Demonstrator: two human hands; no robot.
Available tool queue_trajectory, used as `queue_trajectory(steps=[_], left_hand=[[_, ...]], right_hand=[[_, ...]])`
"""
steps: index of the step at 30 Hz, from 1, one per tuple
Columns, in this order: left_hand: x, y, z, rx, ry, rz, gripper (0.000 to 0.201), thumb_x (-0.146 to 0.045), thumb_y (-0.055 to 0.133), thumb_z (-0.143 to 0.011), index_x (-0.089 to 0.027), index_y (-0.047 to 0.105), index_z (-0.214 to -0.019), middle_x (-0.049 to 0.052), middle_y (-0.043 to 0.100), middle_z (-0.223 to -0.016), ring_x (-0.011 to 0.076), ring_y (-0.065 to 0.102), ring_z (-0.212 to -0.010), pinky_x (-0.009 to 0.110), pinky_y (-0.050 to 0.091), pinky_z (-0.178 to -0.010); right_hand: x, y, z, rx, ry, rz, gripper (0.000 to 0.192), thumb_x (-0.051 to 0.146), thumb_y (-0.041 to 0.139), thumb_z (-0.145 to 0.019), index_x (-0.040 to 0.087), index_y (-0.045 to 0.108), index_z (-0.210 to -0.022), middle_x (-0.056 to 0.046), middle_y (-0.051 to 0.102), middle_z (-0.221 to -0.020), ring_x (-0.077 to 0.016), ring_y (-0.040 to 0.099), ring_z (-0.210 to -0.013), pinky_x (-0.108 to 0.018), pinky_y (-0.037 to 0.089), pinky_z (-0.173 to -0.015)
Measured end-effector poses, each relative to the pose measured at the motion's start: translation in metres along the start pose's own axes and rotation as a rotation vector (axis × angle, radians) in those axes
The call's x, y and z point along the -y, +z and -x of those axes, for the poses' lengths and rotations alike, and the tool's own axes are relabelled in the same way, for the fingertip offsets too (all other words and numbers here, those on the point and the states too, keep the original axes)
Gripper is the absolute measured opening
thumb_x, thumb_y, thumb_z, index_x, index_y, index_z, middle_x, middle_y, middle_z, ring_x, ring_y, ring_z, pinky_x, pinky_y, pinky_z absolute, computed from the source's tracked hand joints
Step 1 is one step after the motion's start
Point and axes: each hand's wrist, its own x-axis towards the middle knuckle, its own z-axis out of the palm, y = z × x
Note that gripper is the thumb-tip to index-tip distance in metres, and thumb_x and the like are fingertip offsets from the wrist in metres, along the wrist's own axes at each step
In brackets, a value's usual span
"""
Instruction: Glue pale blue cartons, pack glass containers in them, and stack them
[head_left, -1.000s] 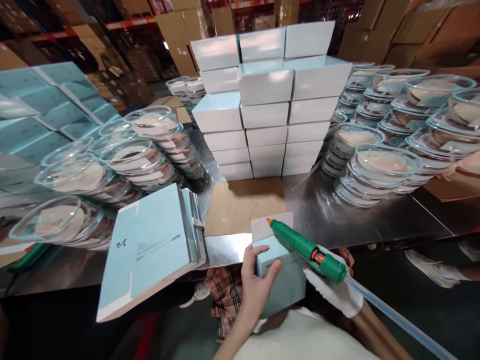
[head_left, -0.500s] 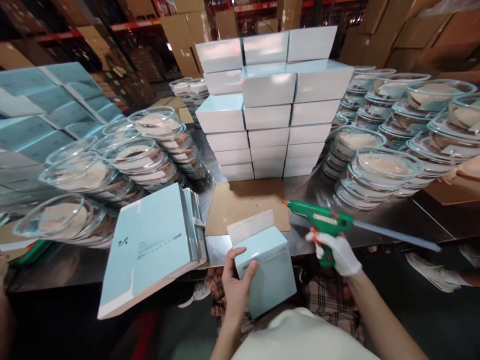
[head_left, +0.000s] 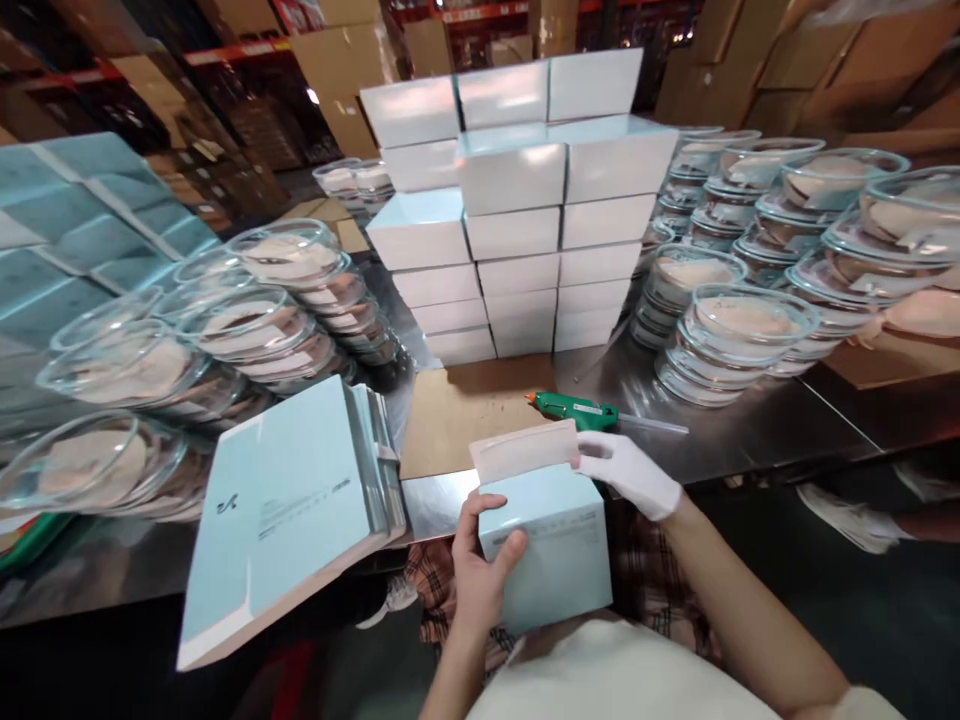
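Note:
My bare left hand [head_left: 484,560] grips a light-blue cardboard box [head_left: 559,560] by its left side, thumb on the printed face and fingers over the top edge. A pale flap [head_left: 523,452] stands raised along the box's far edge. My right hand [head_left: 628,470], in a white glove, has its fingertips pinched on the right end of that flap. Just beyond the flap, a green glue gun [head_left: 576,408] lies on the table, its orange nozzle over a brown cardboard sheet [head_left: 450,410] and a clear glue stick poking out of its rear.
Flattened blue boxes [head_left: 285,500] lie in a pile to my left. A tall stack of boxes [head_left: 514,240] rises straight ahead. Stacked glass bowls [head_left: 727,330] stand at the right, with more glass bowls [head_left: 262,330] at the left. A person's shoe [head_left: 844,515] shows at the lower right.
My right hand has put the glue gun down on the table and moved left to the box's flap. My left hand still holds the box.

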Motion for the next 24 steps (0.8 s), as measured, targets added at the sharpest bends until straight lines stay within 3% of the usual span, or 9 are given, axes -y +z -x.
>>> queue_trajectory(steps=[2, 5, 8, 10, 12, 15, 20, 24], left_hand=[[-0.007, 0.006, -0.001, 0.045, -0.041, 0.007, 0.047, -0.061, 0.085, -0.073, -0.025, 0.070, -0.099, 0.008, 0.067, -0.124, 0.0300, 0.066, -0.116, 0.037, 0.051, -0.098], [-0.014, 0.009, -0.003, 0.038, -0.108, 0.044, 0.048, -0.060, 0.086, -0.074, -0.024, 0.068, -0.100, 0.011, 0.061, -0.141, 0.0343, 0.058, -0.134, 0.039, 0.048, -0.104], [-0.014, 0.009, -0.004, 0.032, -0.133, 0.198, 0.050, -0.059, 0.083, -0.078, -0.025, 0.067, -0.111, 0.011, 0.065, -0.134, 0.0323, 0.064, -0.126, 0.040, 0.051, -0.102], [-0.012, 0.010, -0.004, 0.024, -0.064, 0.233, 0.050, -0.055, 0.084, -0.079, -0.026, 0.066, -0.116, 0.010, 0.065, -0.131, 0.0300, 0.065, -0.124, 0.039, 0.051, -0.103], [-0.011, 0.011, -0.004, 0.021, 0.062, 0.183, 0.049, -0.049, 0.088, -0.078, -0.026, 0.067, -0.116, 0.009, 0.064, -0.131, 0.0294, 0.063, -0.127, 0.039, 0.050, -0.106], [-0.010, 0.012, -0.006, 0.044, 0.199, 0.168, 0.041, -0.044, 0.089, -0.079, -0.026, 0.069, -0.109, 0.009, 0.064, -0.129, 0.0301, 0.064, -0.127, 0.042, 0.051, -0.106], [-0.006, 0.013, -0.012, 0.051, 0.242, 0.185, 0.041, -0.045, 0.089, -0.080, -0.026, 0.069, -0.110, 0.013, 0.060, -0.144, 0.0316, 0.067, -0.126, 0.042, 0.055, -0.100], [-0.002, 0.013, -0.015, -0.029, 0.284, 0.203, 0.039, -0.042, 0.088, -0.081, -0.026, 0.069, -0.110, 0.014, 0.063, -0.141, 0.0304, 0.069, -0.123, 0.040, 0.057, -0.095]], right_hand=[[-0.001, 0.012, -0.002, 0.092, 0.005, -0.119, 0.052, 0.050, 0.087, -0.068, 0.016, 0.076, -0.105, -0.008, 0.078, -0.102, -0.0262, 0.070, -0.098, -0.037, 0.054, -0.091], [-0.007, 0.014, -0.003, 0.080, -0.115, -0.138, 0.057, 0.062, 0.087, -0.072, 0.017, 0.075, -0.105, -0.009, 0.075, -0.105, -0.0257, 0.069, -0.101, -0.039, 0.052, -0.098], [-0.011, 0.001, 0.005, 0.322, -0.354, -0.044, 0.076, 0.087, 0.069, -0.076, 0.019, 0.075, -0.109, -0.012, 0.068, -0.120, -0.0278, 0.063, -0.116, -0.042, 0.048, -0.106], [-0.010, -0.006, 0.010, 0.419, -0.445, 0.023, 0.075, 0.085, 0.072, -0.075, 0.022, 0.071, -0.117, -0.011, 0.063, -0.127, -0.0268, 0.060, -0.120, -0.042, 0.046, -0.108], [-0.006, -0.008, 0.014, 0.392, -0.473, 0.111, 0.061, 0.068, 0.083, -0.078, 0.023, 0.067, -0.118, -0.009, 0.062, -0.126, -0.0235, 0.060, -0.117, -0.039, 0.047, -0.106], [-0.002, -0.004, 0.016, 0.319, -0.507, 0.194, 0.046, 0.052, 0.085, -0.082, 0.023, 0.067, -0.113, -0.007, 0.064, -0.120, -0.0215, 0.061, -0.111, -0.036, 0.049, -0.101], [-0.009, 0.012, 0.014, 0.063, -0.400, 0.187, 0.040, 0.044, 0.078, -0.086, 0.021, 0.068, -0.118, -0.009, 0.069, -0.123, -0.0244, 0.066, -0.112, -0.035, 0.053, -0.098], [-0.015, 0.017, 0.011, 0.015, -0.409, 0.229, 0.048, 0.047, 0.075, -0.088, 0.021, 0.066, -0.127, -0.011, 0.069, -0.129, -0.0277, 0.065, -0.119, -0.039, 0.051, -0.106]])
